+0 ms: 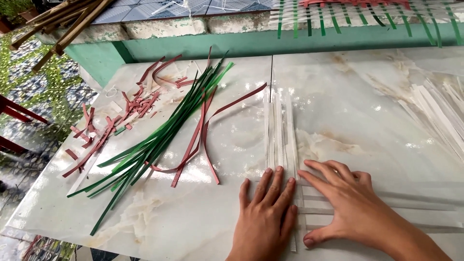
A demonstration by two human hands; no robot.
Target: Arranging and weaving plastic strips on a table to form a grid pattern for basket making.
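We have both hands flat on the white strips [280, 140], which lie on the marble table [348, 111] just in front of us, some running away from us and others crossing them to the right under our palms. Our left hand [268, 212] is spread open, fingers together, pressing down where the strips cross; our right hand [345, 203] is also open and splayed, its fingertips touching the strips beside the left hand, holding nothing. To the left, well apart, lie the green strips [159, 140] in a loose fan, red strips [203, 130] curling over them, and red offcuts [121, 113] scattered further out. More white strips [440, 116] lie at the right edge. The table looks glossy, so we judge the thin strips could slide out of line if either palm lifts or pushes sideways, and the crossings would loosen. Pressing unevenly could also kink a strip. The long ends reaching away from us are held by nothing and could swing askew.
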